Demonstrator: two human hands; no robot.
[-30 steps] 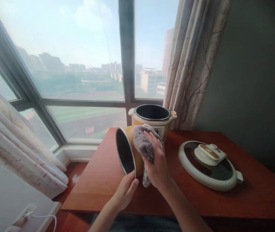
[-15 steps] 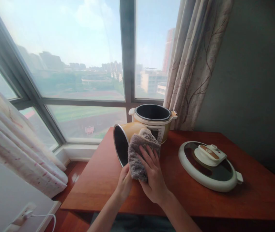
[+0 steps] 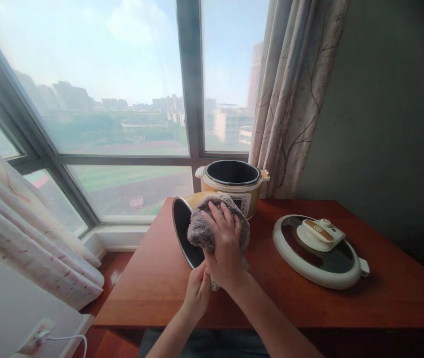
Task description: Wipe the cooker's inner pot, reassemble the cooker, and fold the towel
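Observation:
A pot (image 3: 182,229), black inside and golden outside, lies tipped on its side with its mouth facing left. My left hand (image 3: 198,291) is closed on its near lower rim; part of its grip is hidden behind my right hand. A fluffy grey cloth (image 3: 201,229) covers much of the pot's outer wall. My right hand (image 3: 226,243) presses the cloth there, fingers bent over it. Right behind the pot stands an electric pressure cooker (image 3: 234,175), its top uncovered and its inside dark.
On the right of the reddish wooden table (image 3: 137,293) rests a round cooker lid (image 3: 320,251) with a white rim and knob. Windows (image 3: 122,74) and curtains (image 3: 290,99) border the table. A white plug (image 3: 42,337) sits in a wall socket at lower left.
My right hand has slid the cloth up and left over the pot, bunching it nearer the rim. The pot's mouth has turned a little toward me. My left hand still grips the rim.

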